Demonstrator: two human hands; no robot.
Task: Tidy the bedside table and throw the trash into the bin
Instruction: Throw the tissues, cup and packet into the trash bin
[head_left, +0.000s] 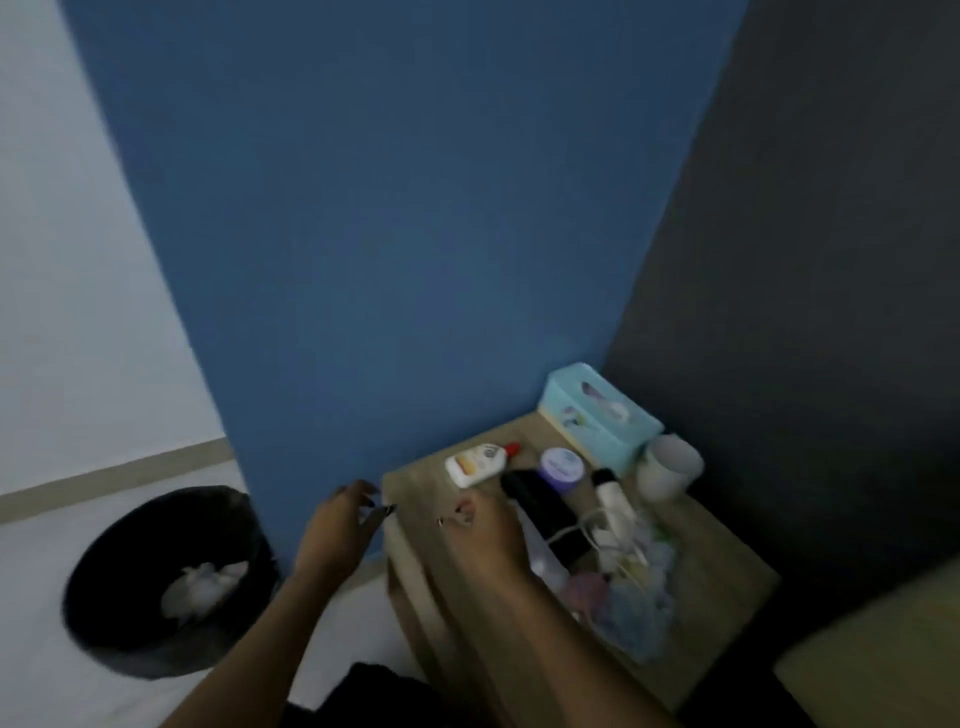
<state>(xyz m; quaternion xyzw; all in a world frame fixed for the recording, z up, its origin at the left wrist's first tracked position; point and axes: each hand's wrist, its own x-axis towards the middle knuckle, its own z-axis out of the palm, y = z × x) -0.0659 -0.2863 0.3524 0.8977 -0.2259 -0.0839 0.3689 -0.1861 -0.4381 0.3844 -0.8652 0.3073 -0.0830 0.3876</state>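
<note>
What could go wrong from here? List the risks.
1. The right hand reaches over the crowded wooden bedside table; it might knock the upright white cup near the far edge.
2. The round black bin sits apart on the floor, so tossed trash could miss.

cluttered wooden bedside table (415, 483), black bin (130, 639) holding white trash (200, 587)

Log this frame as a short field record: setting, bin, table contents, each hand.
setting: wooden bedside table in a corner by a blue wall
bin: black bin on the floor left of the table, white crumpled trash inside
table contents: tissue box, white cup, white bottle with red cap, purple-lidded jar, clear bag of small items
left hand: at the table's left edge, blurred, nothing clearly held
right hand: over the tabletop, apparently empty
</note>
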